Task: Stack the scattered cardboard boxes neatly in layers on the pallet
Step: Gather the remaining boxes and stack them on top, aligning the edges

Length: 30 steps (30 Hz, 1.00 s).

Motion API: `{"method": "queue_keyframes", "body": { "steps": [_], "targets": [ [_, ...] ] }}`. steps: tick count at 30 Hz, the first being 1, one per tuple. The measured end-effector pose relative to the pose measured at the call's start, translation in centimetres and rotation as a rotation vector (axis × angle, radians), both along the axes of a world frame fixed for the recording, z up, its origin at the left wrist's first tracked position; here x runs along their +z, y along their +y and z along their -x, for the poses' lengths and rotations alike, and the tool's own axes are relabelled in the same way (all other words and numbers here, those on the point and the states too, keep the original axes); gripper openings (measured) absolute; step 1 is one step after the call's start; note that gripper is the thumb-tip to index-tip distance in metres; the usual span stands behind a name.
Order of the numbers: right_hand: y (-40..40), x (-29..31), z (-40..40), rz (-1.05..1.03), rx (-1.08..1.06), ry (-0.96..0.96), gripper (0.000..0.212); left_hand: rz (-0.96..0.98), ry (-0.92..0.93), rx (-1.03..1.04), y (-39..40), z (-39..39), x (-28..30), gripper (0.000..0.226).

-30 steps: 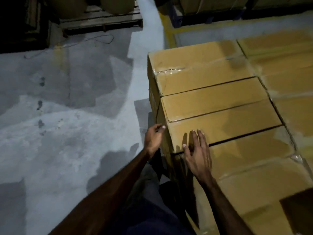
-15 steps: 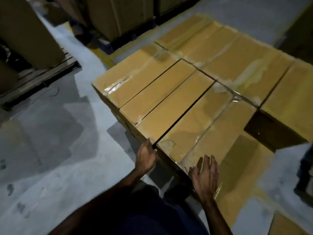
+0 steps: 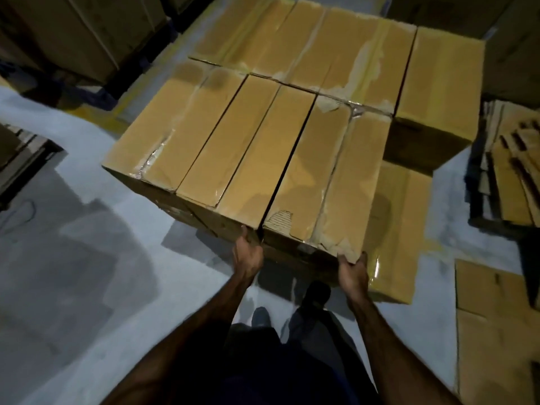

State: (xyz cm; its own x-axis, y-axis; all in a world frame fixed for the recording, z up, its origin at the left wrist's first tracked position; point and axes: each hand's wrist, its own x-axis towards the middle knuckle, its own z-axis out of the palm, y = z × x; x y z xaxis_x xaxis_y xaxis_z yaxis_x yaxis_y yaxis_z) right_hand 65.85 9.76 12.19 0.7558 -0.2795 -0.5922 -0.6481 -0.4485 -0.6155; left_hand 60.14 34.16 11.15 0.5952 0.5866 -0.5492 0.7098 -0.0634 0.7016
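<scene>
Both hands are gripping the near end of a tan, torn-taped cardboard box (image 3: 327, 182), left hand (image 3: 247, 255) at 7 o'clock, right hand (image 3: 353, 273) at 5, fingers curling underneath, box lying rightmost in the stacked row (image 3: 204, 135).

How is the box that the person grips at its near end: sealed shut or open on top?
Shut. The box has flat top flaps meeting along a taped seam, though the tape looks torn near the hands.

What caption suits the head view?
Both hands, left hand and right hand, grip the near end of a torn-cornered box.
</scene>
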Motion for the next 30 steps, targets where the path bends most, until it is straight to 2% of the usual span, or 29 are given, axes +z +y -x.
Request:
{"method": "queue_keyframes", "body": {
  "steps": [3,5,9,14,17,23,26,30],
  "targets": [
    [0.0,-0.2,0.5,-0.032,-0.021,-0.036,0.07,0.003,-0.071,-0.098,-0.5,0.1,-0.7,0.053],
    [-0.1,0.0,0.9,-0.052,-0.033,-0.053,0.061,-0.014,-0.095,-0.126,-0.6,0.4,-0.5,0.047],
    [-0.1,-0.4,1.1,-0.063,-0.059,-0.079,0.051,0.059,-0.149,-0.068,0.9,0.8,0.5,0.054],
    [0.4,-0.8,1.0,-0.049,-0.066,-0.068,0.052,0.099,-0.059,-0.044,2.5,0.7,0.2,0.072],
    [0.3,-0.8,1.0,-0.04,-0.054,-0.073,0.051,0.1,-0.015,-0.1,2.6,0.8,0.4,0.081],
    [-0.5,-1.1,0.6,-0.085,0.046,-0.041,0.056,0.11,-0.019,-0.195,2.6,0.8,0.8,0.082],
    [-1.2,-0.7,0.5,-0.107,0.098,-0.012,0.055,0.1,-0.045,-0.233,2.0,0.8,2.2,0.066],
    [-2.4,-0.5,0.5,-0.087,0.156,-0.015,0.049,0.179,-0.042,-0.249,1.2,1.0,4.2,0.079]
  ]
}}
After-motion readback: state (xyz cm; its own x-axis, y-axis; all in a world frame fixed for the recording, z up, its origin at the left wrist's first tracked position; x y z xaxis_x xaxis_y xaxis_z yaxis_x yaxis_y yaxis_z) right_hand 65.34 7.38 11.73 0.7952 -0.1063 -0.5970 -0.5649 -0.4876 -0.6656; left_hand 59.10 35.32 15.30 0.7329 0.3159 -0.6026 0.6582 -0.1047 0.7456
